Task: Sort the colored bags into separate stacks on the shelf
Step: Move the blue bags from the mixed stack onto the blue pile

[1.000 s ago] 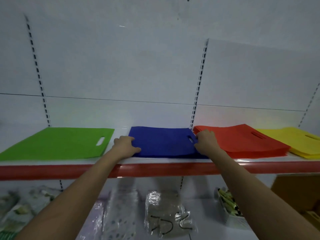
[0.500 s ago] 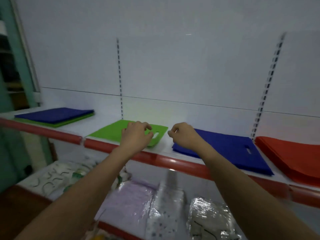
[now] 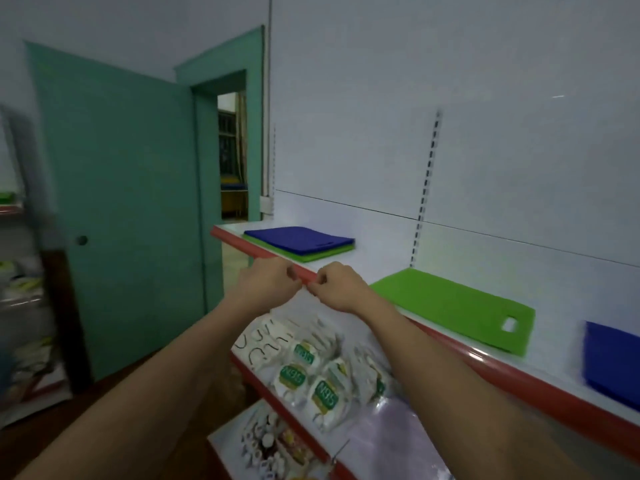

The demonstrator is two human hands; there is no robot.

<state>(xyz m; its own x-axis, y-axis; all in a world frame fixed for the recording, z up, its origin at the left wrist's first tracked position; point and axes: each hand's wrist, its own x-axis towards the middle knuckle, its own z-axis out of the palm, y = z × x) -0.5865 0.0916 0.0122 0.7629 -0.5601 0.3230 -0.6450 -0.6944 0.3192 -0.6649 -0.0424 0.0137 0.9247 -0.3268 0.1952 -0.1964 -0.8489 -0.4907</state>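
Note:
At the shelf's far left end a mixed pile lies flat: a blue bag (image 3: 299, 238) on top of a green bag (image 3: 311, 256). Further right a single green bag (image 3: 450, 303) with a cut-out handle lies on the white shelf (image 3: 377, 268), and a blue bag (image 3: 613, 362) shows at the right edge. My left hand (image 3: 266, 284) and my right hand (image 3: 334, 285) hover side by side in front of the shelf's red rim (image 3: 519, 379), between the mixed pile and the green bag. Both have loosely curled fingers and hold nothing.
Below the shelf a lower shelf (image 3: 228, 445) carries several packaged goods in plastic (image 3: 311, 379). A teal door (image 3: 121, 209) stands open at the left beside a doorway (image 3: 232, 154). Another rack (image 3: 20, 306) is blurred at the far left.
The view has swung left along the shelf. My hands left the blue bag and travelled left past the green bag, now hovering empty near the mixed blue-and-green pile. Red and yellow stacks are out of view.

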